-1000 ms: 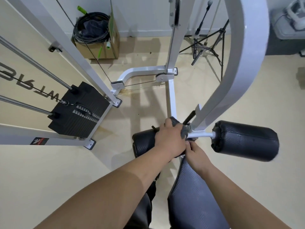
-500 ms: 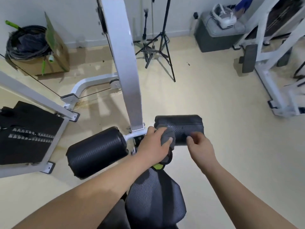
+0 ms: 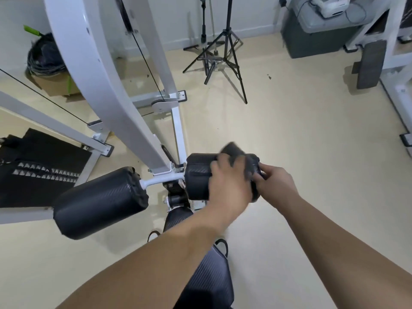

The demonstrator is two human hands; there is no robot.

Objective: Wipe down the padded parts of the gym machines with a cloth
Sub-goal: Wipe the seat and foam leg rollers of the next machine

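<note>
Here, left hand [image 3: 229,185] clenched around cloth [image 3: 233,152], right hand [image 3: 277,181] around roller pad [image 3: 197,176] end, beside white upright [image 3: 124,121].

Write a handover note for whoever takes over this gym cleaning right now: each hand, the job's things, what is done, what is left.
Hands: the left hand holds the dark cloth against the right roller pad, blurred in motion. The right hand grips that pad's outer end.
Things: neither hand touches the left roller pad or the seat pad.
Done: the right pad's wipe is under way. Nothing shows which pads are already clean.
Left: finish this pad, then check the other two.
</note>
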